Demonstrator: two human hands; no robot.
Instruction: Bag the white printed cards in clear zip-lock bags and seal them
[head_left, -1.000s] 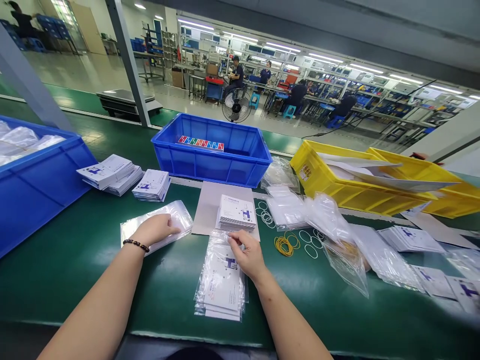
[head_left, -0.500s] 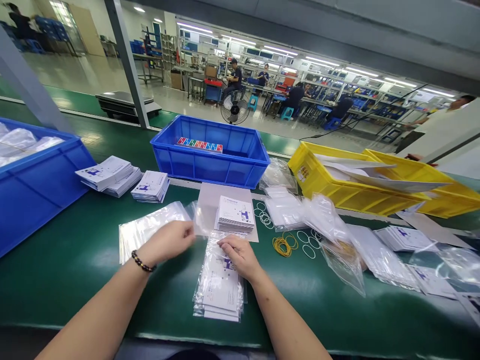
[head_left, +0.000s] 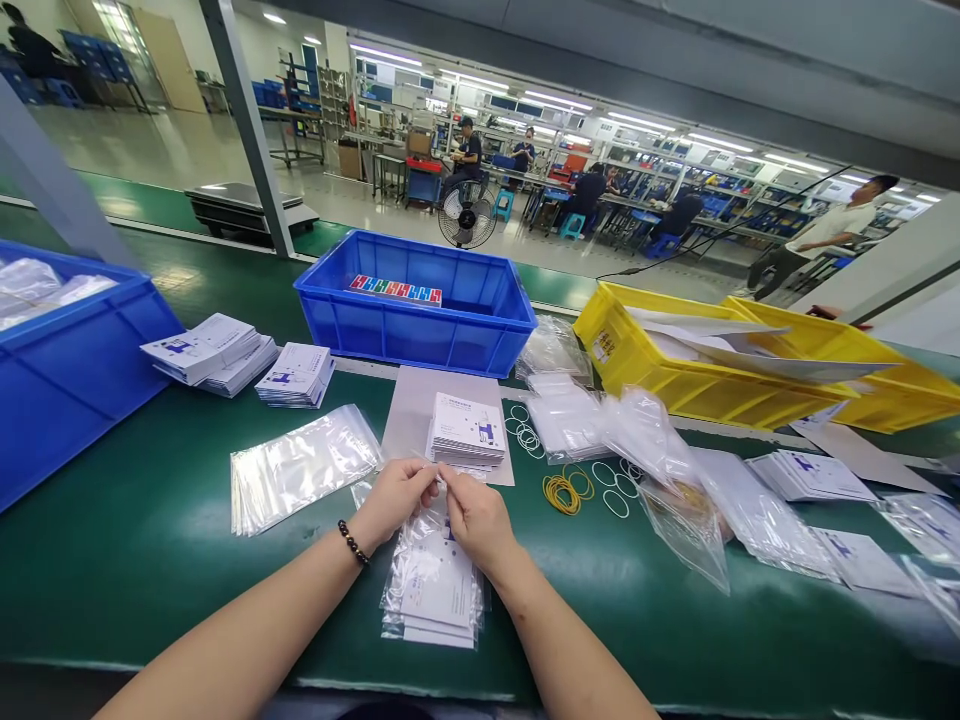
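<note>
My left hand [head_left: 395,497] and my right hand [head_left: 472,512] meet over a pile of bagged booklets [head_left: 435,590] on the green belt. Both pinch the top edge of a clear plastic bag [head_left: 442,482], fingers closed on it. Just beyond them lies a stack of white booklets [head_left: 466,430] on a grey card sheet [head_left: 420,400]. A stack of empty clear bags [head_left: 300,468] sits to the left of my left hand.
A blue bin [head_left: 420,325] stands behind, another blue bin [head_left: 67,370] at the left, yellow bins [head_left: 675,375] at the right. Booklet stacks [head_left: 225,355], rubber bands [head_left: 566,490] and loose bags [head_left: 675,480] lie around. People work in the background.
My left hand has left the empty-bag stack with one clear bag and moved right. It now meets my right hand, and both grip the bag over the bagged pile.
</note>
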